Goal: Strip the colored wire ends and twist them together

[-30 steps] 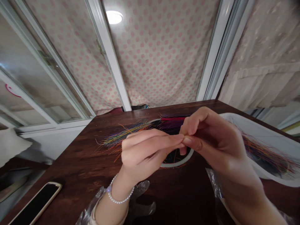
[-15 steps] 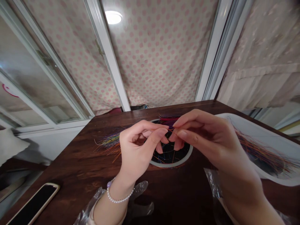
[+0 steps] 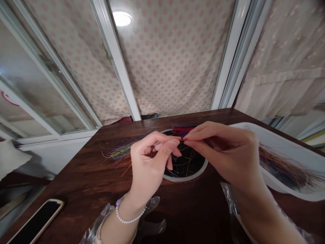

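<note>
Over a round black dish with a pale rim (image 3: 196, 176), my two hands meet fingertip to fingertip. My left hand (image 3: 149, 157) pinches a thin wire between thumb and forefinger. From the right, my right hand (image 3: 225, 145) pinches at the same tiny spot with thumb and forefinger. Only a speck of the orange and dark wire (image 3: 182, 139) shows between the fingertips. Loose bits of thin wire lie in the dish. A bundle of multicoloured wires (image 3: 118, 154) spreads out to the left of my left hand, and red and purple wires (image 3: 181, 129) lie behind the dish.
To the right stands a white plastic tray (image 3: 269, 130) with a bundle of orange and dark wires (image 3: 286, 167). A phone (image 3: 35, 222) lies at the table's left front. Clear plastic (image 3: 154, 225) lies near my left forearm. Behind the wooden table (image 3: 83, 176) are framed glass panels and a dotted curtain.
My right hand's fingers have straightened and drawn together, and its fingertips have moved slightly left to meet my left fingertips. My left hand has stayed almost in place.
</note>
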{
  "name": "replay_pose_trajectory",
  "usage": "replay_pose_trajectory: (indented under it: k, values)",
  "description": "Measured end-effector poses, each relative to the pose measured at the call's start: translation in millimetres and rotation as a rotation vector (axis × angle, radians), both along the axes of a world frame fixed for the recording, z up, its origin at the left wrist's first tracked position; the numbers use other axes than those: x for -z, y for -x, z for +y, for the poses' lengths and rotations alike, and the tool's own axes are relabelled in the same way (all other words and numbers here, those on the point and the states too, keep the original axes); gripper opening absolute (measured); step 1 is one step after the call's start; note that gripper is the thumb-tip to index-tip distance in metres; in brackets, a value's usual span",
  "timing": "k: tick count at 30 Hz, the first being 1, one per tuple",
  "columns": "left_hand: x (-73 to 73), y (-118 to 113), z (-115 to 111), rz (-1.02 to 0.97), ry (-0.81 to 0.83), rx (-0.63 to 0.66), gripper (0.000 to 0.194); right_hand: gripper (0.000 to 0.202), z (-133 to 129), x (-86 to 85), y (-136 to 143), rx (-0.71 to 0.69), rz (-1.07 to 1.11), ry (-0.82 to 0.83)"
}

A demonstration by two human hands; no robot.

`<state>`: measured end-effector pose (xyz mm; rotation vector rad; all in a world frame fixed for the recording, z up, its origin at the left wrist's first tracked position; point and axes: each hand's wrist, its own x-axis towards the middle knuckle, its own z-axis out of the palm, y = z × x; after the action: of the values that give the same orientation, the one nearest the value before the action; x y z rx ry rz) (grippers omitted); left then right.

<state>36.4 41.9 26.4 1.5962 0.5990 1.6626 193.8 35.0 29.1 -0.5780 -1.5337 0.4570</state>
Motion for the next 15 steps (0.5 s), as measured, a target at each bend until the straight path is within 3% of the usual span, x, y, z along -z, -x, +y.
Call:
replay_pose_trajectory:
  k: [5, 8, 11, 15]
  values:
    - [-2.0, 1.4, -1.5, -0.096, 0.306, 0.256, 0.023, 0.024, 3.8, 4.1, 3.3, 0.298, -0.109, -0.427]
    - [-2.8, 1.8, 0.3, -0.127, 0.362, 0.362, 0.025, 0.025, 4.7, 5.9, 4.4, 0.365, -0.137, -0.522]
    - [-2.0, 5.3, 2.4, -0.126, 0.228, 0.252, 0.021, 0.02, 4.8, 4.0, 3.2, 0.191, -0.063, -0.325]
    - [-0.3, 12.9, 2.6, -0.037, -0.015, 0.039, 0.011, 0.007, 7.3, -0.4, -3.4, -0.258, 0.033, 0.099]
